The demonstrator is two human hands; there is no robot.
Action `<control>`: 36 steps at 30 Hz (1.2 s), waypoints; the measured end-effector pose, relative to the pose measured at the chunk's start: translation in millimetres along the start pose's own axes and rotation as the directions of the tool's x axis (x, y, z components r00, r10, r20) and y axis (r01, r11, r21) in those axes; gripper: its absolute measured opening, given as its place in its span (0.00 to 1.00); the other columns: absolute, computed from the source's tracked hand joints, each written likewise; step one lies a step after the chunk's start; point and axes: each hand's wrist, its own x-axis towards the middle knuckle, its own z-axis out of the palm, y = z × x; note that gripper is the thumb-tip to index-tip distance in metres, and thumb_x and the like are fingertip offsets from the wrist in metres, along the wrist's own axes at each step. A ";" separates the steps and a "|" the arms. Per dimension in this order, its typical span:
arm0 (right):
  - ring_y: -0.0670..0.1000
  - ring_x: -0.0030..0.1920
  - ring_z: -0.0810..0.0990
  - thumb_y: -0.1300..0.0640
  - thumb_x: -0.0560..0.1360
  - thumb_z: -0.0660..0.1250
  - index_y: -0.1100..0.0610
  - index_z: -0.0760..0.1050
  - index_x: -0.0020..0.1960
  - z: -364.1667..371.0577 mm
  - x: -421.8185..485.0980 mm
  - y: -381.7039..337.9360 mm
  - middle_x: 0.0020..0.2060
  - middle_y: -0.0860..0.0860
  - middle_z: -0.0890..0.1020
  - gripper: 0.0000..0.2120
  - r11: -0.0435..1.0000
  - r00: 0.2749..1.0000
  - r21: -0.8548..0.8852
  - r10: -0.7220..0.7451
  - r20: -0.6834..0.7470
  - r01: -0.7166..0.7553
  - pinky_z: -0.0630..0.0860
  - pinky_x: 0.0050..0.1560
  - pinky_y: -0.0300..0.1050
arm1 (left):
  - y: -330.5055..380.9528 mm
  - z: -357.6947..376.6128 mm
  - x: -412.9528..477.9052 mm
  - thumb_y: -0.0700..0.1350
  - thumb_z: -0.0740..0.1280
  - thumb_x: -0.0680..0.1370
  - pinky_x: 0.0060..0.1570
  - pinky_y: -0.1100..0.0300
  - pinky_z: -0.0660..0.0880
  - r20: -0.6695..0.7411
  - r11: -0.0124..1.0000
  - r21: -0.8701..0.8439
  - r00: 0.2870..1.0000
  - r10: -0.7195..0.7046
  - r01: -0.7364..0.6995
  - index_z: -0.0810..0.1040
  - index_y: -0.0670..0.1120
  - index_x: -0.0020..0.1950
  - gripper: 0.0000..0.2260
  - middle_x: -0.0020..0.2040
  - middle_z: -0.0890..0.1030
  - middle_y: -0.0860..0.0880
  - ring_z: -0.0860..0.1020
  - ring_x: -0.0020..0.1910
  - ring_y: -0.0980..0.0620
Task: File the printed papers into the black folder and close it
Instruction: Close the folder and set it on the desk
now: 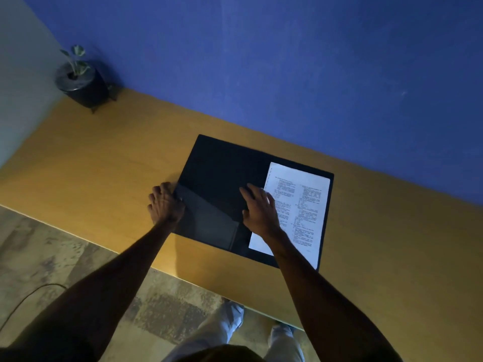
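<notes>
The black folder [222, 184] lies open and flat on the desk [104, 163]. The printed papers [300, 205] rest on its right half, their long axis parallel to the spine. Your left hand [164, 205] is nearer the free cover: its grip curls around the folder's left edge. Your right hand [258, 207] lies flat and released, beside the spine, on the papers' left margin.

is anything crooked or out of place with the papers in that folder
Nothing stands out. The printed papers lie flat and roughly square on the right half of the open black folder. The right hand rests on their left edge; the left hand grips the folder's left edge.
</notes>
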 end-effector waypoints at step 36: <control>0.55 0.79 0.66 0.58 0.79 0.70 0.49 0.66 0.80 12.7 23.1 -29.2 0.78 0.50 0.64 0.31 1.000 0.997 0.013 -0.018 0.078 0.017 0.71 0.77 0.59 | 11.3 -13.6 37.9 0.45 0.63 0.87 0.57 0.38 0.81 -0.029 0.982 0.048 0.983 0.183 -0.181 0.74 0.44 0.70 0.12 0.66 0.78 0.39 0.79 0.65 0.34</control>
